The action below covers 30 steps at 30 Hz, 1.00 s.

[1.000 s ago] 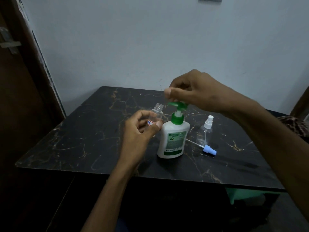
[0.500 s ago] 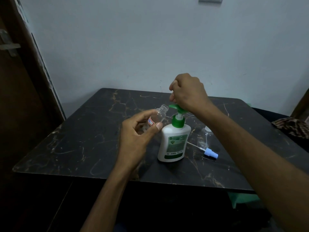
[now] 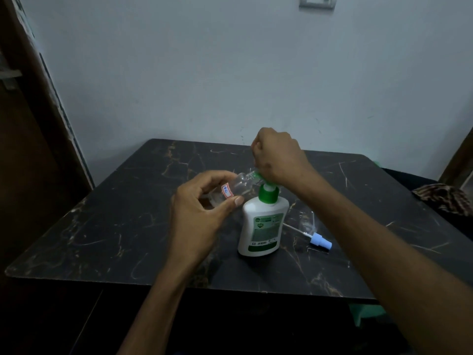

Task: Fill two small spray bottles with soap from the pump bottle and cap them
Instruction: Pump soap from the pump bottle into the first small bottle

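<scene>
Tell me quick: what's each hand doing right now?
Left hand: holds the small clear bottle, tilted toward the pump spout.
Right hand: curled on the pump bottle's green head.

- Dim, bluish light throughout; colours look muted.
- Wall [image 3: 230,73] is the brightest area, evenly lit.
- Desk [image 3: 102,226] dark, faint sheen, soft shadows.
- Edges bend from wide-angle distortion; lower corners nearly black.

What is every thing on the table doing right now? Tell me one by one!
small clear bottle: uncapped, tilted, mouth at the pump spout, held by left hand.
pump bottle: upright on the table, right hand on its pump head.
blue spray cap: off, lying on the table.
second clear bottle: standing, mostly hidden by the right arm.
</scene>
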Available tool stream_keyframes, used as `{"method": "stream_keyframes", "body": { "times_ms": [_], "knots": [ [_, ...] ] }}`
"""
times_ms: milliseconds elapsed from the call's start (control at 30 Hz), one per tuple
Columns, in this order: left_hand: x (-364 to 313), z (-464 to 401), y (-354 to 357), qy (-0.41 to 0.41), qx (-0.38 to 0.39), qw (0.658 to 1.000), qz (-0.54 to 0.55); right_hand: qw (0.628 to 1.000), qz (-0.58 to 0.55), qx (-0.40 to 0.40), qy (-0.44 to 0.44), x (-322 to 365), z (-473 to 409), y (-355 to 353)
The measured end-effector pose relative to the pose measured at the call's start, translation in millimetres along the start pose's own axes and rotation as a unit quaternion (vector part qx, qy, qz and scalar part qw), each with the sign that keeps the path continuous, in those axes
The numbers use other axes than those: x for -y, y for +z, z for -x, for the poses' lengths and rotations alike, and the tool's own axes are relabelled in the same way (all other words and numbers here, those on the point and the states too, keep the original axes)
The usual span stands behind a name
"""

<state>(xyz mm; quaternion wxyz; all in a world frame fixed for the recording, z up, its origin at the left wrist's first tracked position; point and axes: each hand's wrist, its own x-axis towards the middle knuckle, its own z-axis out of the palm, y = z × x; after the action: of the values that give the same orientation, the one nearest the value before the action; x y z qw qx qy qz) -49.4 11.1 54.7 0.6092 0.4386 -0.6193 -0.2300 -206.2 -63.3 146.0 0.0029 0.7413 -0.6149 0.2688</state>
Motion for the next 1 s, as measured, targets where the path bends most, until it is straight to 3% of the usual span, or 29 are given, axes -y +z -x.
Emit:
{"method": "stream_keyframes", "body": {
  "times_ms": [367, 533, 1000],
  "knots": [
    [3, 9, 5, 0.017, -0.009, 1.0, 0.021, 0.998, -0.061, -0.002, 0.023, -5, 3, 7],
    [-1, 10, 5, 0.023, -0.016, 0.999, 0.03, 0.999, -0.035, -0.015, 0.0, -2, 0, -3],
    [-2, 13, 1, 0.012, -0.025, 1.0, 0.002, 0.997, -0.062, 0.032, 0.029, -2, 1, 6]
  ]
}}
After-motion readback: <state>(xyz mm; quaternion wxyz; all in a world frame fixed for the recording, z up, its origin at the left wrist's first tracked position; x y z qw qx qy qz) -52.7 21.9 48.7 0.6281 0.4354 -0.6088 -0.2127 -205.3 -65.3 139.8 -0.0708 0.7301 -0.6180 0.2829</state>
